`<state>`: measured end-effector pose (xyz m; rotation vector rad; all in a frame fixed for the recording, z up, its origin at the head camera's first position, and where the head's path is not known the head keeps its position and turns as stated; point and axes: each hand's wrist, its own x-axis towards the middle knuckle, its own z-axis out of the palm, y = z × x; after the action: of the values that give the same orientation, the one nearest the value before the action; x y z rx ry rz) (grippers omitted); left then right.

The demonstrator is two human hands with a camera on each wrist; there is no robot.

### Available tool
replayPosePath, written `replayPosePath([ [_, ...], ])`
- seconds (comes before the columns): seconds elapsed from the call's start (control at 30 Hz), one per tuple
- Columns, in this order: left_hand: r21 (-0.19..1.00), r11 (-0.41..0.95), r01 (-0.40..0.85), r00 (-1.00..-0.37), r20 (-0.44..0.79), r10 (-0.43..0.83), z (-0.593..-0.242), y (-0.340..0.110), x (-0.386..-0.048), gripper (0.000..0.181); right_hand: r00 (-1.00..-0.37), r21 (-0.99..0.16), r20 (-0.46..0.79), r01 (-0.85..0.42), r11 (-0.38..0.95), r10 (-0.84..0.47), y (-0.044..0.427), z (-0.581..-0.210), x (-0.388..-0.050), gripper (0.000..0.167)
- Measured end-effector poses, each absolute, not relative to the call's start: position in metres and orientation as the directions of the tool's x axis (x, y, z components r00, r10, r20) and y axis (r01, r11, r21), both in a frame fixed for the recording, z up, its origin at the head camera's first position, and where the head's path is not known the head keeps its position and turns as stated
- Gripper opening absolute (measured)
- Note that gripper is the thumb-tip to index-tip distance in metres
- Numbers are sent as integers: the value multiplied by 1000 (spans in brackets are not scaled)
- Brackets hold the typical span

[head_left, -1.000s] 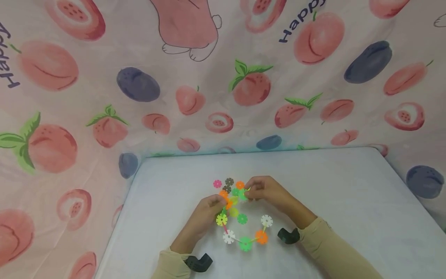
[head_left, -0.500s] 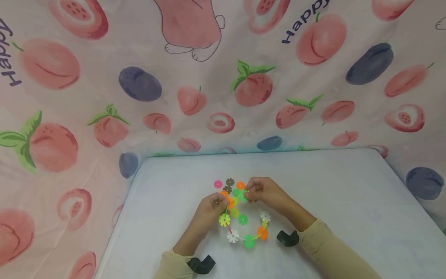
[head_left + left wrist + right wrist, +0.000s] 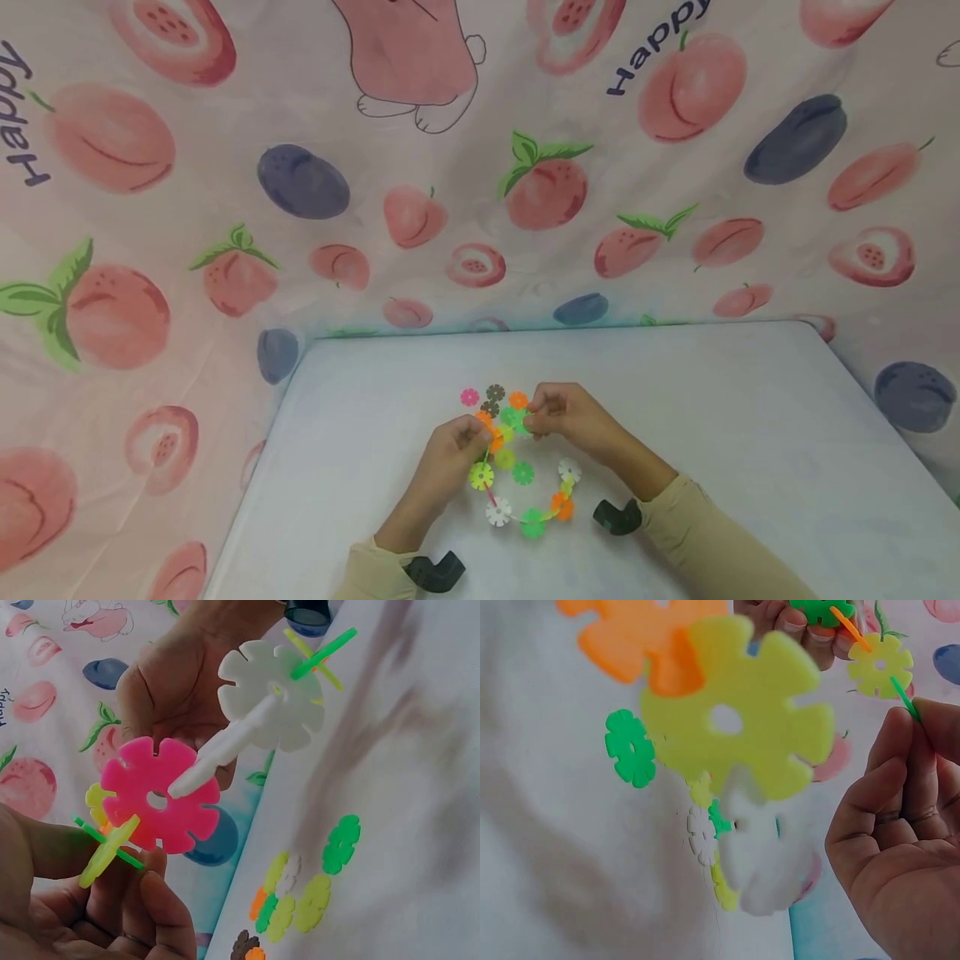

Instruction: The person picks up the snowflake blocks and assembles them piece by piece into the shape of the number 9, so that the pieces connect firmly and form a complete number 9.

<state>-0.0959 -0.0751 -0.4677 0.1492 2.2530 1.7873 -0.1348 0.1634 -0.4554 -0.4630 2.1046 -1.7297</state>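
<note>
Fruit-print backdrop (image 3: 435,158) takes up most of the view, and below it there's a white table (image 3: 712,392) with two tan sleeves (image 3: 720,533) reaching in from the near side. Next size down is the chain (image 3: 533,523), a string of slotted discs bent into an unfinished ring, strung between the hands and dangling on the near side of them, seemingly off the table. What's changed in the last second is honestly tiny: the hands barely budge, the lower loop swings in a touch narrower, and no disc looks added or lost. So my read is the joints are being steadied or seated right now, and the chain isn't getting any longer. Left hand (image 3: 452,454) pinches a green disc (image 3: 129,857) edge-on between thumb and fingers. Right hand (image 3: 573,414) pinches another green disc (image 3: 904,699), which sits slotted into a yellow disc (image 3: 862,664); its other fingers are curled in. Black gadgets (image 3: 617,517) sit at both cuffs. Down at the small stuff, the white disc (image 3: 567,469) at the chain's far end hangs below the right hand, joined only on one side as far as I can tell. Then it's just loose discs lying on the table: pink (image 3: 465,397) and dark ones (image 3: 495,391) past the hands, more inside the ring, some too blurry to count.
</note>
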Motion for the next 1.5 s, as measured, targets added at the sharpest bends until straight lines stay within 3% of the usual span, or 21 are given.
replayPosePath([
  [1.17,941,340,1,-970,-82,231,-468,-74,-95,10,-856,-988,-65,-17,154,-512,159,-458,-136,14],
  [1.5,952,304,-31,-967,-106,232,-470,-75,-95,12,-864,-985,-97,12,173,-493,158,-462,-135,15],
])
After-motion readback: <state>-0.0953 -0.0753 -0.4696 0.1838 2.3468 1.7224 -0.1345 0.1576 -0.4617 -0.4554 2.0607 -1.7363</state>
